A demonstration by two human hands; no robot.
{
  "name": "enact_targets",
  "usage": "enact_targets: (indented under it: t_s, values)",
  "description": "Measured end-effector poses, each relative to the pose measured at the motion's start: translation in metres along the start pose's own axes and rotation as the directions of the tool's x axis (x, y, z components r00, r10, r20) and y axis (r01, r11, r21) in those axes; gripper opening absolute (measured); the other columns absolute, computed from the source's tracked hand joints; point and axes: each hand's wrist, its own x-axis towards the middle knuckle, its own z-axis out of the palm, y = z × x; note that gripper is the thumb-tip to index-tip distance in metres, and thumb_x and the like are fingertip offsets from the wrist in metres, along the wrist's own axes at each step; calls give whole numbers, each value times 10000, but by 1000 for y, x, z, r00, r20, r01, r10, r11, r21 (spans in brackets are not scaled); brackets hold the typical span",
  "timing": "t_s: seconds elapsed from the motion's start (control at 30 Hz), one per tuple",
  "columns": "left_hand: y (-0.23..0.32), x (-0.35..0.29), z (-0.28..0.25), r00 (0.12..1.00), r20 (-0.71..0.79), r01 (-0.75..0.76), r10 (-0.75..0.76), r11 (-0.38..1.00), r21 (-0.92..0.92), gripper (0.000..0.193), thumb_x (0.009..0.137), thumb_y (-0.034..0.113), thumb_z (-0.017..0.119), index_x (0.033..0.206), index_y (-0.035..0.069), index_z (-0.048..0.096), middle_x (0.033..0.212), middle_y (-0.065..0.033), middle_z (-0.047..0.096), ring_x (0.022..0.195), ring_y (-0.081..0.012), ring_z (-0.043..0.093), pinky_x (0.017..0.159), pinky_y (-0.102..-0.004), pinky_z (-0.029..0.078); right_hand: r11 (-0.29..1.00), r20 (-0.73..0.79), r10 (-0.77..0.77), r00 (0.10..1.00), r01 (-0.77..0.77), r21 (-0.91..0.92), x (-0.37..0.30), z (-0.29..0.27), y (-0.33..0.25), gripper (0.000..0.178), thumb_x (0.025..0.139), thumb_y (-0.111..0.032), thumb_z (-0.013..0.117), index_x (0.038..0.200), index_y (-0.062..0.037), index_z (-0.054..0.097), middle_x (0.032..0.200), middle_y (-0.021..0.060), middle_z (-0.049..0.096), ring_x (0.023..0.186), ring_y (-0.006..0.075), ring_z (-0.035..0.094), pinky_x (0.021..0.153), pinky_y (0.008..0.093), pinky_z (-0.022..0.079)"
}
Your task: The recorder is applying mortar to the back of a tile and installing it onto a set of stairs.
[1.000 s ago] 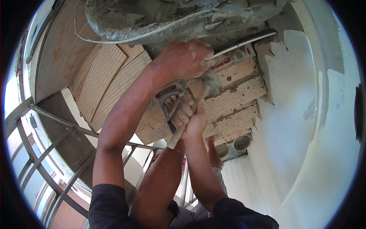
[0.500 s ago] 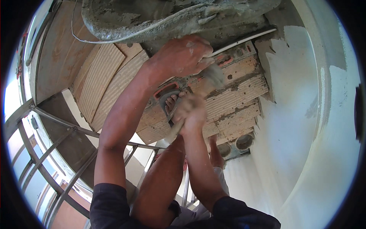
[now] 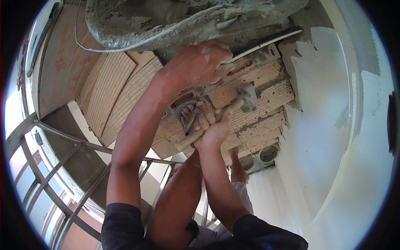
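A mallet with a worn grey block head and a wooden handle is in my right hand. Fingers wrap the handle, and the head tilts up to the right above the boards. Farther away, my left hand is closed at the edge of a long mortar-smeared spirit level with red-rimmed slots. Its grip is partly hidden by the back of the hand. Along the level's far side runs a thin pale edge. Beside my right hand is my foot in a grey sandal.
A mortar-caked tub with a pale cord lies at the far side. Ribbed boards form the platform, with round openings nearby. Metal railing stands at left, a partly plastered wall at right.
The mallet head, blurred before, has moved right and slightly nearer and is now sharp. My right hand has turned a little with it. My left hand stays at the level.
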Motion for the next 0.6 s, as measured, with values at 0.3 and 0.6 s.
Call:
enact_targets:
  t_s: [0.3, 0.6]
  values:
    - [9, 13, -14, 994, 109, 11, -12, 1000, 9, 313, 875, 296, 732, 975, 3, 682, 969, -164, 695, 929, -389, 662, 800, -452, 539, 985, 147, 101, 984, -78, -155, 17, -1, -15, 437, 1086, -522, 362, 985, -105, 448, 648, 13, 408, 464, 138, 388, 423, 307, 406]
    - [11, 6, -13, 999, 37, 5, -7, 999, 43, 302, 866, 287, 746, 982, 16, 679, 976, -162, 696, 971, -388, 658, 846, -454, 528, 993, -127, -111, 986, 107, -41, 12, 16, -11, 383, 1093, -489, 339, 961, -145, 445, 650, -24, 371, 483, 120, 385, 444, 298, 388]
